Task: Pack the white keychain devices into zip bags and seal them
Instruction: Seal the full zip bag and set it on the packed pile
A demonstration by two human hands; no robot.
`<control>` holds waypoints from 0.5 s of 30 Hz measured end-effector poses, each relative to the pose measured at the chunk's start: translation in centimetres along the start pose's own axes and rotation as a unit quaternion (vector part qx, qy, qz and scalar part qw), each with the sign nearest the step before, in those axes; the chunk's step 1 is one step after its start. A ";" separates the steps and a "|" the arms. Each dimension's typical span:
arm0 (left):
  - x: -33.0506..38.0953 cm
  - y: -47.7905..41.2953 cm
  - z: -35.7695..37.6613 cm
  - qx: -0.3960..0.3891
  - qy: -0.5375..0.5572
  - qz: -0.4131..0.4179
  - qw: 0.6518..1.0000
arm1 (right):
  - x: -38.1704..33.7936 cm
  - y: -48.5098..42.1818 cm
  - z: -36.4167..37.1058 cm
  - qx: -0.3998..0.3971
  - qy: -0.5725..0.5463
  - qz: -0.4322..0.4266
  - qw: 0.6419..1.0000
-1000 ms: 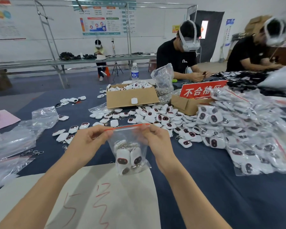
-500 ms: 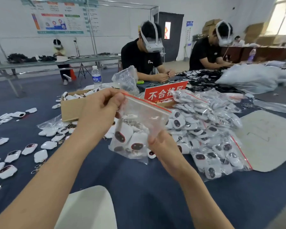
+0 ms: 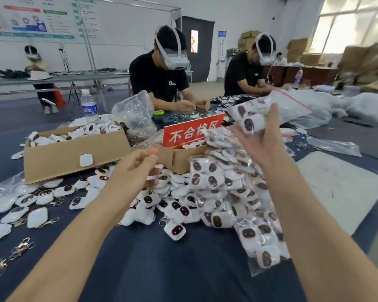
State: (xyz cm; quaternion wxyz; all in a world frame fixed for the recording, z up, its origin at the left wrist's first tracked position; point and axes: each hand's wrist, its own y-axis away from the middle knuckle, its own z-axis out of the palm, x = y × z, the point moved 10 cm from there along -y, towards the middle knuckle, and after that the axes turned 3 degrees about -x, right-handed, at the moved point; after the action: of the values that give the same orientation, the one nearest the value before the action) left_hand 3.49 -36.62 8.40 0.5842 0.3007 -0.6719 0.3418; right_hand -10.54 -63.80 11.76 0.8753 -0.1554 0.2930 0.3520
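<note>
So, head view: the only camera, everything below is read off it.
Right grip [image 3: 260, 142]: raised above the counter [image 3: 183, 269], fingers spread and straight, pinching nothing. The filled zip bag [image 3: 277, 107] lies against the far side of my fingertips. Can't tell if it rests on them or is already loose.
Left grip [image 3: 133, 173]: low, fingers loosely curled, holding nothing, over the loose keychain devices [image 3: 177, 231].
Bag position: in the air, up and slightly right of my right palm, well apart from the left grip.
Bag long axis: diagonal, lower-left to upper-right in frame; tilted, not flat.
Bag pointing: red zip strip [image 3: 292, 99] at the upper-right far end, away from me. Devices are bunched at the lower-left end, nearest my fingertips. The strip looks closed, but blur stops me being sure.
Nearer hand: right, by a lot.
Key relation: the pile of packed bags [image 3: 223, 182] sits below the bag and to its left in frame. The heavy end is the one at my fingers.
Step, my read: this bag is done and headed for the pile. A fresh bag and devices come next, and the left grip is nearer those.
Risk, my read: the heavy end leads, so the bag may slide down the pile's slope.
</note>
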 end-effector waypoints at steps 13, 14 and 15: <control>-8.0 5.2 -12.1 0.088 -0.042 -0.069 0.993 | 29.6 10.6 9.6 -0.219 0.338 0.208 0.891; -8.6 6.0 -13.9 0.099 -0.050 -0.073 0.991 | 31.9 11.7 10.3 -0.218 0.348 0.205 0.888; -9.3 6.7 -15.7 0.112 -0.058 -0.078 0.989 | 33.8 12.6 11.1 -0.215 0.355 0.198 0.888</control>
State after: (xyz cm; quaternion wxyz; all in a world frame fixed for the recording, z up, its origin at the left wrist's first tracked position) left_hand 8.44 -19.92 -0.18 0.5319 0.4352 -0.6362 0.3506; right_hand 4.66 -31.91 -1.45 0.5705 -0.3929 0.5257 0.4938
